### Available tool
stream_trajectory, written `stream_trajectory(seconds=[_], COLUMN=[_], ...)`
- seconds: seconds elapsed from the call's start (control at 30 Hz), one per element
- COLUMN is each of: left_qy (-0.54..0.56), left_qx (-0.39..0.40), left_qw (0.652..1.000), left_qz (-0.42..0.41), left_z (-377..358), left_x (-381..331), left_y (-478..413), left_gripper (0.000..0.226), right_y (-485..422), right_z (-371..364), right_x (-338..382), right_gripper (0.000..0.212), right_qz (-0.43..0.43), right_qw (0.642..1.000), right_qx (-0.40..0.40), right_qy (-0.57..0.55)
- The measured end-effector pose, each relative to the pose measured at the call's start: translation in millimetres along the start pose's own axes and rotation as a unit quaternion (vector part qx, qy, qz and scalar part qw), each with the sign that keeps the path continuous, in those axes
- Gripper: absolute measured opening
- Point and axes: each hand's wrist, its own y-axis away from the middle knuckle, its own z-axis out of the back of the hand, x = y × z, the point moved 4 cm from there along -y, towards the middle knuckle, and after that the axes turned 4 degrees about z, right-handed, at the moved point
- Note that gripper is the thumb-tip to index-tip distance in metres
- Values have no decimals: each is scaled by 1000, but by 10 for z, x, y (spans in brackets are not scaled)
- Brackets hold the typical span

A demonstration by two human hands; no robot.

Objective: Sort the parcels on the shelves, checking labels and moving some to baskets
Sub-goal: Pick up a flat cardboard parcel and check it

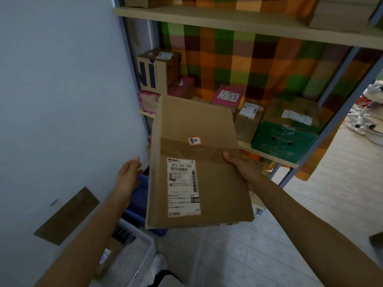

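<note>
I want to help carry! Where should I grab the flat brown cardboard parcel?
Probably the bare left long edge of the flat brown cardboard parcel, coming from the left with fingers underneath: it is wide and thin, and the right hand pinches the right edge.

The room is dim, with brighter daylight on the floor (342,193) at right. The label (183,187) on the parcel (207,125) is sharp; the left hand (128,175) blurs slightly. The shelf (228,20) edges bow, and corners soften.

Pale wall (62,79), light plank floor (238,255), and seemingly a checked curtain (248,65).
</note>
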Motion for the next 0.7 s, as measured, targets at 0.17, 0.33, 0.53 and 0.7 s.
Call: stream_trajectory(seconds=[0.17,0.33,0.53,0.7], left_qy=[-41,-2,79,166], left_qx=[122,189,175,176], left_qw=[991,982,980,969], left_qz=[-44,-6,41,53], left_z=[-268,-331,-226,-189], left_x=[-147,-202,-315,-521], left_y=[194,228,168,132], left_gripper=[49,53,39,54], right_y=[-13,37,171,242], right_z=[-61,-123,-150,-145], right_x=[-11,128,354,504], right_gripper=[55,49,61,64], right_qz=[-7,-6,58,56], right_qw=[1000,1000,997,990], right_qx=[-26,4,44,76], right_qy=[10,-10,-31,-102])
